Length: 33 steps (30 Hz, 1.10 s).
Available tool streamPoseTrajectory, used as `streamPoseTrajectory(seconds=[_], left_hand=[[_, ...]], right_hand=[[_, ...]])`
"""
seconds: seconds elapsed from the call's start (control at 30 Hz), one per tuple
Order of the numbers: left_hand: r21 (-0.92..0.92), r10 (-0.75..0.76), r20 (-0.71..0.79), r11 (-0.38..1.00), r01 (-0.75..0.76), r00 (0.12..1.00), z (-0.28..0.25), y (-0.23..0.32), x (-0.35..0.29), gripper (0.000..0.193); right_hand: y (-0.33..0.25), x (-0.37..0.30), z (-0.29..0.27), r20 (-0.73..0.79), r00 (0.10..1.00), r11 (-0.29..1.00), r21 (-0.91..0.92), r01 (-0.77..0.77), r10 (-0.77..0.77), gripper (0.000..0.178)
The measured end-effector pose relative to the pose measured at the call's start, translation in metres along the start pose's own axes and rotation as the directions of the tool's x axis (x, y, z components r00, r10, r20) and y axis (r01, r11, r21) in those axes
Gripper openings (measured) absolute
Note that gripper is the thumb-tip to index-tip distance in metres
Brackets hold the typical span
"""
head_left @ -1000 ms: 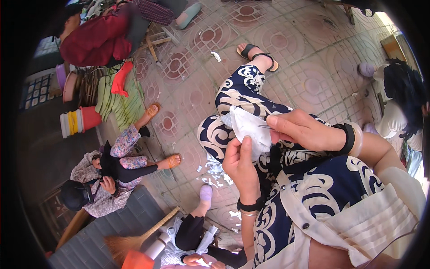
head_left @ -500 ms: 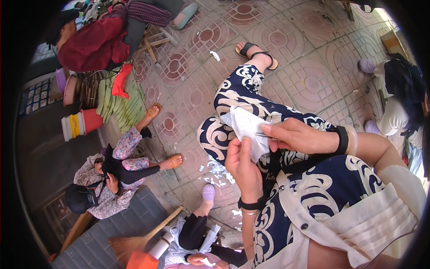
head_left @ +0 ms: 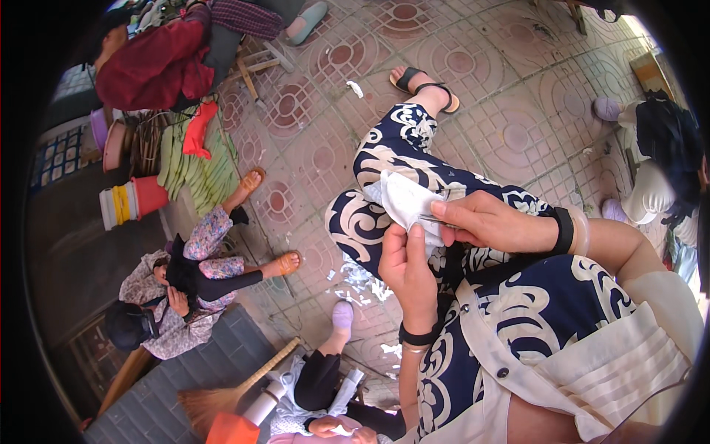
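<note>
A white piece that looks like folded cloth (head_left: 405, 198), pointed at its upper end, is held over my patterned lap. My left hand (head_left: 412, 281) pinches its lower edge between thumb and fingers. Closed around a slim metal tool (head_left: 438, 220), my right hand (head_left: 492, 222) keeps the tool's tip against the white piece, close to my left thumb. Most of the tool is hidden in my fingers, so its exact kind does not show. Part of the white piece hangs behind both hands.
White scraps (head_left: 362, 285) litter the paving by my knee. On the left sit a person in a floral top (head_left: 181, 325) and one in dark red (head_left: 159, 70). A straw broom (head_left: 214, 403) lies near another seated person (head_left: 318, 385). Someone else (head_left: 662, 155) sits at right.
The white piece has turned and tilted between my hands, and my left hand has shifted slightly to the right. The person in the floral top has moved a hand.
</note>
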<state>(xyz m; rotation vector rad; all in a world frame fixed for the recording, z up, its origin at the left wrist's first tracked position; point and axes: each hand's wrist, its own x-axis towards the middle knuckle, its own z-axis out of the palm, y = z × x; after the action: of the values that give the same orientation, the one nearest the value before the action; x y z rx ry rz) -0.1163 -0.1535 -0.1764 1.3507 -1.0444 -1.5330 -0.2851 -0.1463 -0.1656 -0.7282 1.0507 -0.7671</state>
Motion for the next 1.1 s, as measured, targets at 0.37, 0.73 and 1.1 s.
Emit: streamPoseTrajectory(seconds=[0.37,0.73,1.1], left_hand=[[-0.006,0.025,0.003,1.0,-0.025,1.0,-0.001,-0.003,0.0,0.015],[-0.153,-0.002,0.02,0.988,0.005,1.0,0.006,-0.011,-0.003,0.017],[-0.329,-0.029,0.013,0.944,0.032,0.999,0.001,-0.017,-0.001,0.016]], right_hand=[[-0.001,-0.001,0.001,-0.005,1.0,0.999,0.029,-0.029,0.029,0.06],[0.009,0.001,0.005,-0.127,0.99,0.988,0.15,-0.038,0.057,0.06],[0.007,0.0,0.004,-0.048,0.999,0.996,0.085,-0.006,0.01,0.058]])
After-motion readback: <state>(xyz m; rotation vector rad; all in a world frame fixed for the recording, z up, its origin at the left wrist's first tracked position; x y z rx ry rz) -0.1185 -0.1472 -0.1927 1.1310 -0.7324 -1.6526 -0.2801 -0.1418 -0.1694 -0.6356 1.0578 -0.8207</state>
